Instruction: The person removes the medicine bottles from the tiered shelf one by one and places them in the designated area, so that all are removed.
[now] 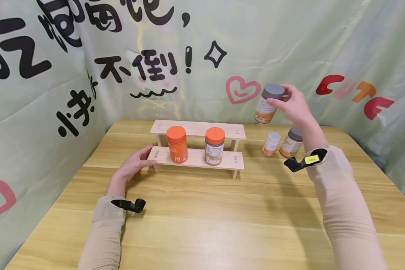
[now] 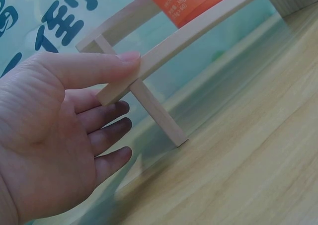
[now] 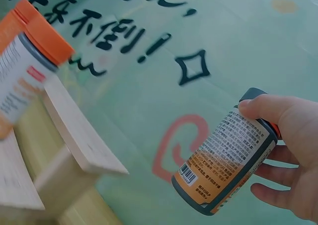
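Note:
My right hand [image 1: 293,103] holds a grey-capped supplement bottle [image 1: 267,105] up in the air, tilted, to the right of the wooden rack. In the right wrist view the thumb lies near the cap of this bottle [image 3: 223,155], whose label is white and orange. My left hand [image 1: 135,163] pinches the left end of the rack's lower shelf [image 1: 195,159], thumb on top and fingers at the end and below. On that shelf stand an all-orange bottle [image 1: 177,146] and an orange-capped bottle [image 1: 214,148] with a white label, both upright.
The rack's upper shelf [image 1: 199,128] stands behind and bears nothing. To its right on the wooden table [image 1: 202,217] are a small white-capped bottle [image 1: 271,143] and a second grey-capped bottle [image 1: 291,142], partly behind the right forearm. A printed cloth [image 1: 283,45] hangs behind.

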Demonstrator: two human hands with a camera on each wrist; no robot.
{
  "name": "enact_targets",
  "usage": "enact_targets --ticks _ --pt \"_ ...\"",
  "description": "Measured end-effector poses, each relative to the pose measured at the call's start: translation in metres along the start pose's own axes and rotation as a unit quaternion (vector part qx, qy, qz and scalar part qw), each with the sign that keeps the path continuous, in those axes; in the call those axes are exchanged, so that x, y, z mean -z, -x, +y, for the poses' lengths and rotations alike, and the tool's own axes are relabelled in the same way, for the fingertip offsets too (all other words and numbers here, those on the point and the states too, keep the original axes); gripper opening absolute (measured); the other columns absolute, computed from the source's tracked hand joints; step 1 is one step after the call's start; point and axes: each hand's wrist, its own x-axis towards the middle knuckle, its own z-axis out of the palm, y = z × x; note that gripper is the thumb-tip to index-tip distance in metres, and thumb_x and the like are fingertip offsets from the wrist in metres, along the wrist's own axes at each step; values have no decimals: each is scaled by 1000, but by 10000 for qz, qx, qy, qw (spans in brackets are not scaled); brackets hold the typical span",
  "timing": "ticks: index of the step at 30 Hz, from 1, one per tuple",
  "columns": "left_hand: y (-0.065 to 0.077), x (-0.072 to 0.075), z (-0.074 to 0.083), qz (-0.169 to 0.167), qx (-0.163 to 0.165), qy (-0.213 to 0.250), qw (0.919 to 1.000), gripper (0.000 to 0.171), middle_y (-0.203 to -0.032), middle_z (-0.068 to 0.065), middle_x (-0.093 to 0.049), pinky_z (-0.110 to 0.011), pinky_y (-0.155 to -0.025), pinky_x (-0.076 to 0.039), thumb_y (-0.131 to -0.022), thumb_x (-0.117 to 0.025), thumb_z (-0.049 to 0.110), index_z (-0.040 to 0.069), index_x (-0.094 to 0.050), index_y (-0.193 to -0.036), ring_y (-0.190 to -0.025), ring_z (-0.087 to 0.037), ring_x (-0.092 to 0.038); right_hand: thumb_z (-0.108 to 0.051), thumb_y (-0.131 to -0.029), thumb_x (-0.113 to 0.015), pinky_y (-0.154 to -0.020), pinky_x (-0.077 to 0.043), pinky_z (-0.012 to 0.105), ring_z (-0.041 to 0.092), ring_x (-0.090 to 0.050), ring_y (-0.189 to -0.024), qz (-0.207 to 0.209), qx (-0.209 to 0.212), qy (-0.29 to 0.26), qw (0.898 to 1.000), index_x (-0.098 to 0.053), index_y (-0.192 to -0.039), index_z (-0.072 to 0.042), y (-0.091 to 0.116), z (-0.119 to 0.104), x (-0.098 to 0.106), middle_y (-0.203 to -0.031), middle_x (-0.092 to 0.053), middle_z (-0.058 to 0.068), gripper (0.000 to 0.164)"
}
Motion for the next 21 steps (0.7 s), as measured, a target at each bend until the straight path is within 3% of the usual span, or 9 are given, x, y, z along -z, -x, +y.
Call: enact_targets --ticks 15,21 --pt "0 0 -1 18 2 -36 10000 83 -153 -18 -8 -45 -112 -11 -85 -65 11 -1 -13 -147 -139 -32 -12 -36 -87 -62 -96 -38 34 15 -45 -109 621 -223 265 9975 -32 -142 -6 12 40 57 -116 -45 -4 69" --pt "-1 1 -3 24 -7 -23 10000 82 -153 -17 -8 -44 -112 -11 -85 -65 11 0 -12 -147 -139 -31 -11 -41 -86 -61 -97 -36 34 15 -42 -111 741 -516 384 9952 -28 -145 -13 19 52 78 -126 -41 3 73"
